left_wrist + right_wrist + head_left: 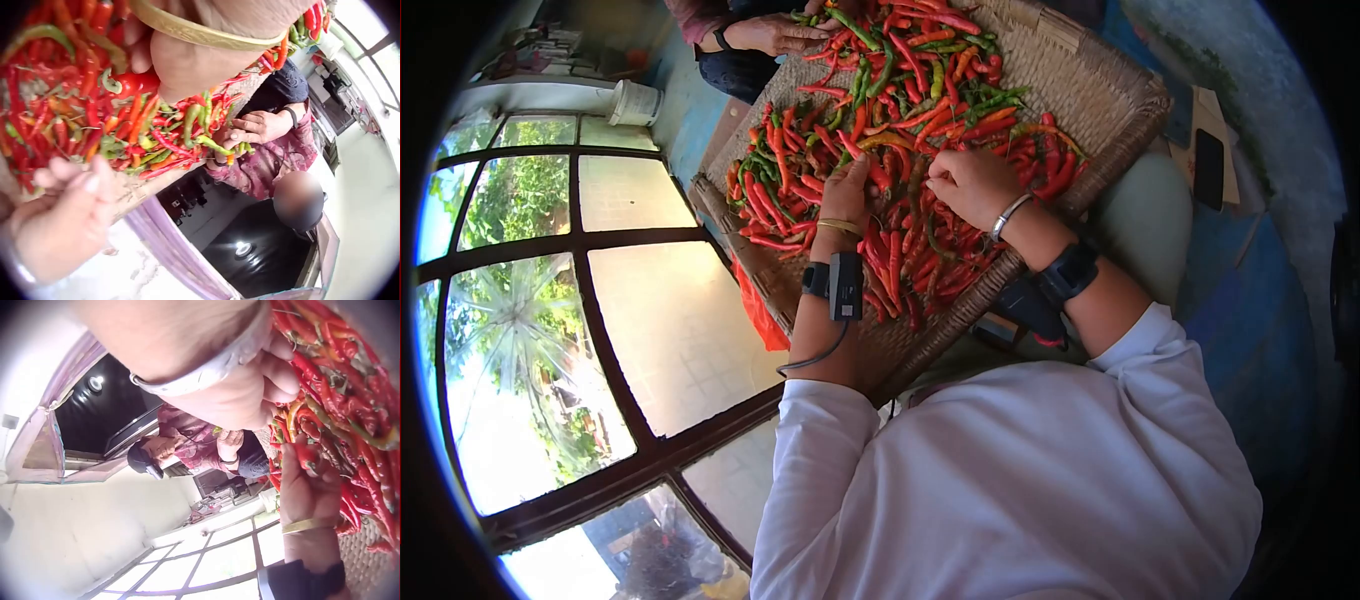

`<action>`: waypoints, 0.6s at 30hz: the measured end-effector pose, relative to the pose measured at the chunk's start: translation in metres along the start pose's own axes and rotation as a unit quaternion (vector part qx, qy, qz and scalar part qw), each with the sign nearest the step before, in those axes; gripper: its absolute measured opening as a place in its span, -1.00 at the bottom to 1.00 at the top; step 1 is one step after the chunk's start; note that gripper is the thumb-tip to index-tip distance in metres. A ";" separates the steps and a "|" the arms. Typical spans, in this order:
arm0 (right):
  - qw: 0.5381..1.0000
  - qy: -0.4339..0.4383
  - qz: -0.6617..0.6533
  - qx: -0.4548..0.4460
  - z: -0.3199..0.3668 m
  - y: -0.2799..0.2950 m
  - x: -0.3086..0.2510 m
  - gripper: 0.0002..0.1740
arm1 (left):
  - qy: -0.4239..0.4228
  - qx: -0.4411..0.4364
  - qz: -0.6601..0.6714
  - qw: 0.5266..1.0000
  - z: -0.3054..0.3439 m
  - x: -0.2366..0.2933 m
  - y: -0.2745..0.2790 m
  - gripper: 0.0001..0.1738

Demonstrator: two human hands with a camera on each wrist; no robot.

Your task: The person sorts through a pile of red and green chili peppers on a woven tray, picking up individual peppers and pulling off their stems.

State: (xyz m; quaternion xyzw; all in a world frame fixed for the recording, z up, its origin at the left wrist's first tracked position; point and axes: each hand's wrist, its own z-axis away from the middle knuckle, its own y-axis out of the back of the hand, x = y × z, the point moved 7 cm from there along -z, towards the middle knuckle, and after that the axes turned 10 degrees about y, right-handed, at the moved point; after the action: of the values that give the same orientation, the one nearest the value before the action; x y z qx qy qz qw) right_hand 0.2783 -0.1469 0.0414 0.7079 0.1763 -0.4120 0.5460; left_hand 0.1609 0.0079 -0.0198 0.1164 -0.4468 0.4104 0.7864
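A red chili pepper (134, 84) with a green stem sits in my left hand (847, 195), pinched between thumb and fingers. The same pepper (306, 455) shows in the right wrist view. My right hand (975, 185) is just to the right, over the heap, its fingers curled. Nothing shows between its thumb and fingers in the left wrist view, where the hand (69, 212) is blurred. Below both hands lies a heap of red, orange and green chili peppers (900, 260) on a woven tray (1060, 70).
Across the tray, another person's hand (775, 35) reaches to the far edge of the peppers. A phone (1209, 170) lies on a board at the right. A white bucket (636, 103) stands at the left by a paned window (580, 240). Red plastic (760, 305) hangs by the tray's left edge.
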 end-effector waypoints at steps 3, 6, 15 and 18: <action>1.000 0.007 -0.016 0.015 0.001 0.001 0.001 -0.79 | -0.170 0.018 0.165 0.971 0.005 0.061 -0.008 -0.68; 0.998 0.001 -0.055 0.029 0.002 0.002 0.003 -0.83 | -0.175 0.007 0.043 0.984 0.013 0.065 -0.015 -0.65; 0.999 0.025 -0.039 0.014 0.001 -0.004 -0.001 -0.79 | -0.080 0.247 -0.733 0.628 0.048 0.005 0.005 -0.66; 0.999 0.036 -0.015 0.006 0.001 -0.007 -0.002 -0.80 | -0.028 0.230 -0.727 0.646 0.046 -0.007 0.014 -0.62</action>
State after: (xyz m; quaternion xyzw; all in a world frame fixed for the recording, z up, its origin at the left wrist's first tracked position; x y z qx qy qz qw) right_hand 0.2716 -0.1454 0.0378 0.7230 0.2038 -0.3954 0.5286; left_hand 0.1206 -0.0128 -0.0014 0.5923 -0.1318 -0.2073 0.7673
